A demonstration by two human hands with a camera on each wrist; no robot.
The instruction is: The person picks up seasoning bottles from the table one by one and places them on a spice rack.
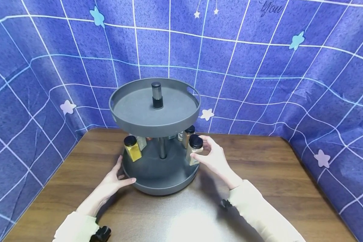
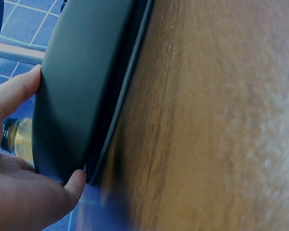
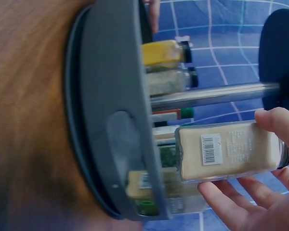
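A two-tier grey turntable (image 1: 155,117) stands on the table, its round trays joined by a metal post (image 1: 162,148). My left hand (image 1: 111,181) holds the rim of its lower tray (image 1: 161,191) at the front left, thumb and fingers spread along the edge. In my right hand (image 1: 213,156) is a spice jar (image 3: 226,149) of pale beige powder with a black lid, pinched between thumb and fingers. In the right wrist view the jar's base hangs just above the lower tray's rim, at the right side. Other jars partly hide behind it.
A yellow spice jar (image 1: 133,152) stands at the lower tray's left, a paler jar (image 1: 141,143) behind it. Another black-lidded jar (image 1: 187,136) is at the back right. The upper tray (image 1: 133,101) overhangs the jars. A blue cloth (image 1: 245,67) hangs behind the wooden table (image 1: 260,161).
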